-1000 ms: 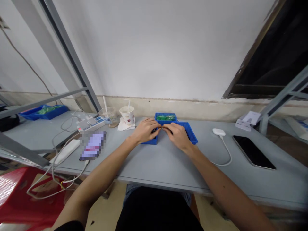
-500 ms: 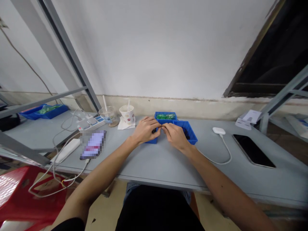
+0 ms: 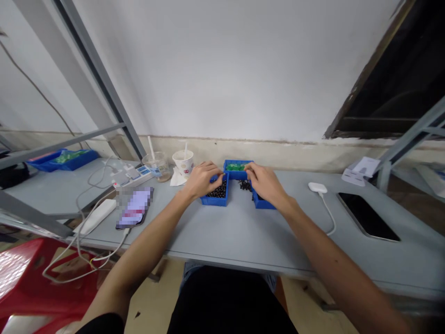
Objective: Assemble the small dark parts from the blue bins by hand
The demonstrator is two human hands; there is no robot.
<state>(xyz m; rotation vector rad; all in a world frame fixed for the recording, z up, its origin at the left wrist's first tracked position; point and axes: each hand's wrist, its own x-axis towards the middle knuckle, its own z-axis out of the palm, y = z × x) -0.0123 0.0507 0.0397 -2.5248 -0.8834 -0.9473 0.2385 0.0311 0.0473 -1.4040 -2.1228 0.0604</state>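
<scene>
My left hand (image 3: 203,180) hovers over the left blue bin (image 3: 214,202), thumb and forefinger pinched together. Whatever sits in that pinch is too small to make out. Small dark, rounded pieces (image 3: 219,190) fill this bin. Over on the right, my right hand (image 3: 264,183) also has its fingertips closed, and I cannot tell what is between them. It partly covers the right blue bin (image 3: 264,204). Between the two bins lies a loose heap of small black pieces (image 3: 245,185). Behind them stands a blue bin (image 3: 239,175) holding green pieces (image 3: 235,167).
At the back left stand a clear plastic cup (image 3: 160,167) and a paper cup (image 3: 183,163) with straws. A phone (image 3: 135,208), power strip (image 3: 134,178) and cables lie left. To the right are a white earbud case (image 3: 317,187) and a dark phone (image 3: 368,216).
My hands were together between the bins and have moved apart, left hand leftward, right hand rightward and slightly up. The left bin's contents and the loose black heap now show.
</scene>
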